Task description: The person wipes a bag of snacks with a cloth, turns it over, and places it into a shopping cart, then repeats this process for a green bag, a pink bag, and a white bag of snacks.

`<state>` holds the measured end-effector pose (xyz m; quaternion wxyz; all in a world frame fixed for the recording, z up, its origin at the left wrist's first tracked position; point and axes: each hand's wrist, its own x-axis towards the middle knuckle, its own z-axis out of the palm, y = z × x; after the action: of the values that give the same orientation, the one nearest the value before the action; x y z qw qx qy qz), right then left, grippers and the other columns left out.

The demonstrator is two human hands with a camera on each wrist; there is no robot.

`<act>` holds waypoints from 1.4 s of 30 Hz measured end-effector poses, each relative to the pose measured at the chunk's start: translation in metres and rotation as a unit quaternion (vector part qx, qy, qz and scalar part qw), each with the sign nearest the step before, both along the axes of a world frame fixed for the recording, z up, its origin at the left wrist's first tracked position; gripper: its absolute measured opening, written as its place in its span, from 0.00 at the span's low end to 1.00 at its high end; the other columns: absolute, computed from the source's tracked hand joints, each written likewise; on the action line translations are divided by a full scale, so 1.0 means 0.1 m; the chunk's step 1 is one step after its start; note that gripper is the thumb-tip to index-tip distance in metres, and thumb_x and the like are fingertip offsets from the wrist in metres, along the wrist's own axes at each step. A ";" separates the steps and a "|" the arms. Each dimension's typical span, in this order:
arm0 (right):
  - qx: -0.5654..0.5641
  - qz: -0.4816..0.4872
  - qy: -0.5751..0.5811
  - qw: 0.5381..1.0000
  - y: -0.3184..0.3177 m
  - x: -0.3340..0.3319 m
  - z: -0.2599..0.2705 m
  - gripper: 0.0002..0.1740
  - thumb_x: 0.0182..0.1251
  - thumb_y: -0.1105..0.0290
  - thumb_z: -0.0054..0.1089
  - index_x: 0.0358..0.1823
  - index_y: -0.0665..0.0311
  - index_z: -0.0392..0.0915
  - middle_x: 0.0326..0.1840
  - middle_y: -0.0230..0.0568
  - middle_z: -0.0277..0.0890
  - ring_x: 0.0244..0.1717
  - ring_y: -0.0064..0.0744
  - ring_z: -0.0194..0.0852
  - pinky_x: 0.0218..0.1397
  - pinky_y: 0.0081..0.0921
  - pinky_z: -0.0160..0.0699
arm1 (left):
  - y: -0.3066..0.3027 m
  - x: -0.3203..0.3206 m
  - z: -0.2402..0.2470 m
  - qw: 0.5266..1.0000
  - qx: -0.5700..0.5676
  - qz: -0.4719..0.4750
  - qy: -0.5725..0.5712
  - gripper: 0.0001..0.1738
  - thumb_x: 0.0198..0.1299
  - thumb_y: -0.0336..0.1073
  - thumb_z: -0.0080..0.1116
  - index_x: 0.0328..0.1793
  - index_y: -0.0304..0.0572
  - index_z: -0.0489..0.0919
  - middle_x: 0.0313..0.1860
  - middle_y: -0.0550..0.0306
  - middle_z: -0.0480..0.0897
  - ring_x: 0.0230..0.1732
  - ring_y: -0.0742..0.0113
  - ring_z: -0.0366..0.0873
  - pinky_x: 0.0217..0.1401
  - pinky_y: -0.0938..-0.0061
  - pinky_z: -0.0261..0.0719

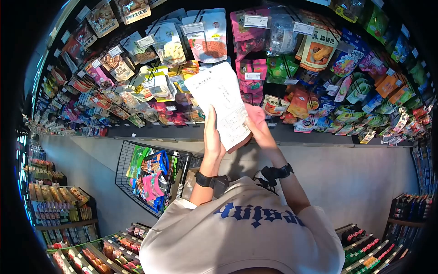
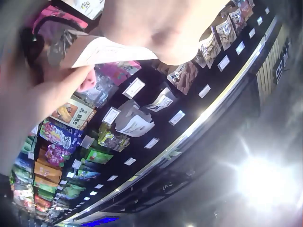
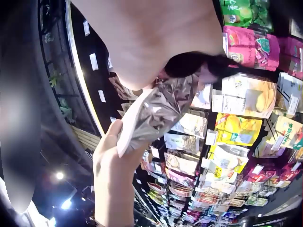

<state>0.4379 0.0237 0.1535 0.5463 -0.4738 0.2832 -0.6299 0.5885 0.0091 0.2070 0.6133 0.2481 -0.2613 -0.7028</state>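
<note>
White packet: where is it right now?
The white packet is near the centre of the head view, held by the left hand at its left edge and the right hand at its right, in front of the hanging snack packs.

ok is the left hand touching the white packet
Touching: the head view shows the left hand gripping the white packet, its thumb lying over the edge.

I can't read the fine print (image 1: 228, 93) on the white packet (image 1: 214, 107) from the head view, and the left wrist view's top edge cuts off the left hand (image 2: 154, 26).
</note>
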 end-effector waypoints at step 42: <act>0.091 0.154 0.013 0.984 0.33 -0.54 0.06 0.34 0.68 0.69 0.66 0.71 0.67 0.59 0.65 0.32 0.65 0.70 0.21 0.58 0.73 0.24 0.58 | 0.04 -0.11 -0.11 0.984 0.014 0.071 -0.165 0.18 0.67 0.30 0.61 0.59 0.27 0.75 0.53 0.48 0.83 0.50 0.63 0.83 0.56 0.70 0.81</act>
<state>0.3842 0.0570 0.1591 0.6743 -0.4681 0.2698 -0.5034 0.5773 0.0131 0.1956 0.6065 0.3875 -0.3310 -0.6103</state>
